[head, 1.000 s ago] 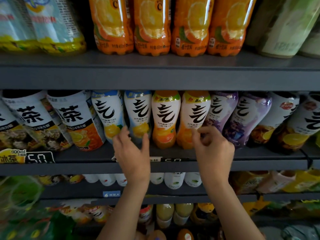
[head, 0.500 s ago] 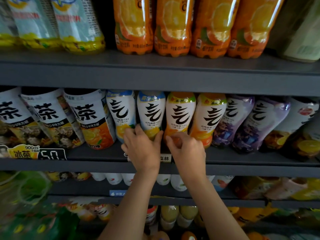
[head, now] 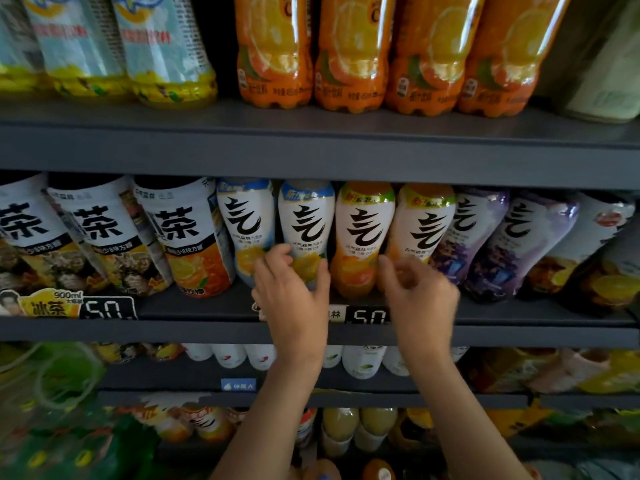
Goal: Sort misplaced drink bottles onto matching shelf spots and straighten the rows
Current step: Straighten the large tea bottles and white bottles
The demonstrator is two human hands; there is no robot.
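On the middle shelf (head: 194, 306) stands a row of white sparkling-drink bottles. Two have blue tops, the left one (head: 244, 216) and the right one (head: 306, 220). Beside them stand two orange-topped ones, the left (head: 363, 223) and the right (head: 427, 223), then two purple ones (head: 519, 230). My left hand (head: 292, 303) grips the base of the right blue-topped bottle, thumb on its right side. My right hand (head: 420, 299) curls its fingers round the base of the right orange-topped bottle, slightly blurred.
Three large tea bottles (head: 183, 233) stand left of the row, darker bottles (head: 595, 251) at the right. Orange drink bottles (head: 349, 53) and pale yellow-based bottles (head: 162, 46) fill the top shelf. Price tags (head: 367, 315) line the shelf edge. Lower shelves hold more bottles.
My right hand moved right, from the left orange-topped bottle to the right one. My left hand stayed low on the blue-topped bottles, its fingers closing round the right one.
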